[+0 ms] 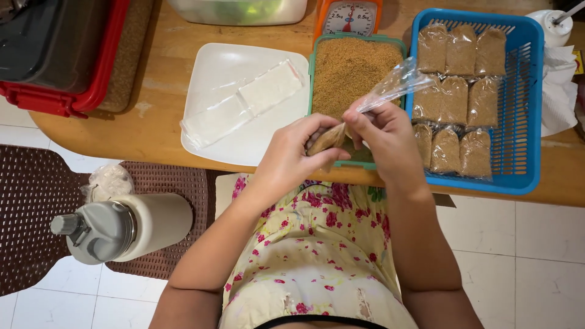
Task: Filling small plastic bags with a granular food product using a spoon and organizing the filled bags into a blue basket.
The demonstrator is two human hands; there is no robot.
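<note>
While the left hand (291,159) pinched the filled end of a small clear bag (365,106) over the green tub of brown granules (353,67), the right hand (384,137) gripped its neck — apparently so spills fell back in — w/ packed bags in the blue basket (527,103) nearby.

A wooden table (152,125) carries a white tray (210,67), a green tub (312,73), a blue basket (529,122), a scale (347,17) and a red-rimmed box (73,100).
</note>
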